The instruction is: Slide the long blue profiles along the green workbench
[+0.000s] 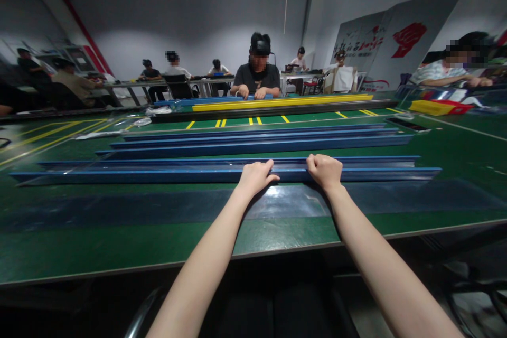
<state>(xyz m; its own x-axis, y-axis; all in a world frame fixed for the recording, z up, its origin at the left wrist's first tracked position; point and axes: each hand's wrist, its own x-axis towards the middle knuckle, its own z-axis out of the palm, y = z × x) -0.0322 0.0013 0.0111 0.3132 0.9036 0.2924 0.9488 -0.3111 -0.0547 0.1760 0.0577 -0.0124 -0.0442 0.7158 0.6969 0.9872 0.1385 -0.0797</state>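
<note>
Green flat table [119,253]: we look mid-job, left hand [257,175] and right hand [327,170] closed on nearest long blue plastic channel [138,176], clear flat plastic strip [396,196] lying separate.

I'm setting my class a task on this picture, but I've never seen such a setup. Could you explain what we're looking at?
There is no machine here: a person works with two bare hands. The single picture comes from a camera worn on that person's head, looking forward and down, so the forearms enter from the bottom. The left hand and right hand are both closed on the front blue strip; their curled fingers are partly hidden. Nearer the viewer, a long see-through plastic sheet lies on the green tabletop. Farther back are more blue strips, then a black strip and a yellow strip. A co-worker sits opposite.
</note>
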